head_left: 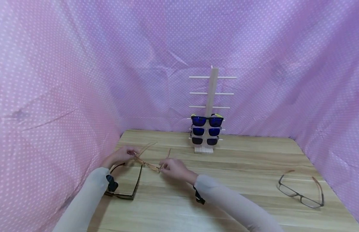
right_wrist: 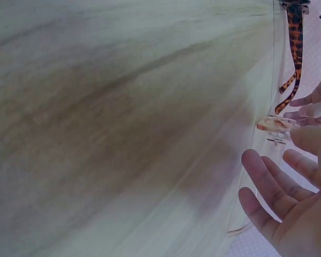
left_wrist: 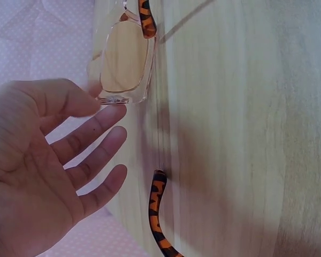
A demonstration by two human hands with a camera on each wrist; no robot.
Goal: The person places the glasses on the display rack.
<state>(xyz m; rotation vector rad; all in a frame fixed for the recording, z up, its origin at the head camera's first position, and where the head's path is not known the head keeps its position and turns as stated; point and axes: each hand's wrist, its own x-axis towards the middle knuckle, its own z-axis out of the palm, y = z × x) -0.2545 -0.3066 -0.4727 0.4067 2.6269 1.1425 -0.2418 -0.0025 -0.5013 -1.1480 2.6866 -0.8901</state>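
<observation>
A pair of glasses with a clear, amber-tinted frame [head_left: 152,167] is held between both hands just over the wooden table, its temples spread and pointing toward the back. My left hand [head_left: 125,154] pinches one outer corner between thumb and index finger; the left wrist view shows its other fingers loosely spread beside the tinted lens [left_wrist: 125,61]. At the opposite corner, my right hand [head_left: 175,169] grips the frame near the hinge, thumb against it, the other fingers apart. Beneath the left forearm lies a second pair of glasses with tortoiseshell temples [left_wrist: 156,206], partly covered by the wrist.
A wooden display stand [head_left: 212,93] with crossbars stands at the back of the table [head_left: 243,167]. Three pairs of sunglasses [head_left: 199,121] hang on its lower bars. Dark-framed glasses [head_left: 296,194] lie unfolded at the right. A dotted pink cloth [head_left: 156,48] surrounds the table.
</observation>
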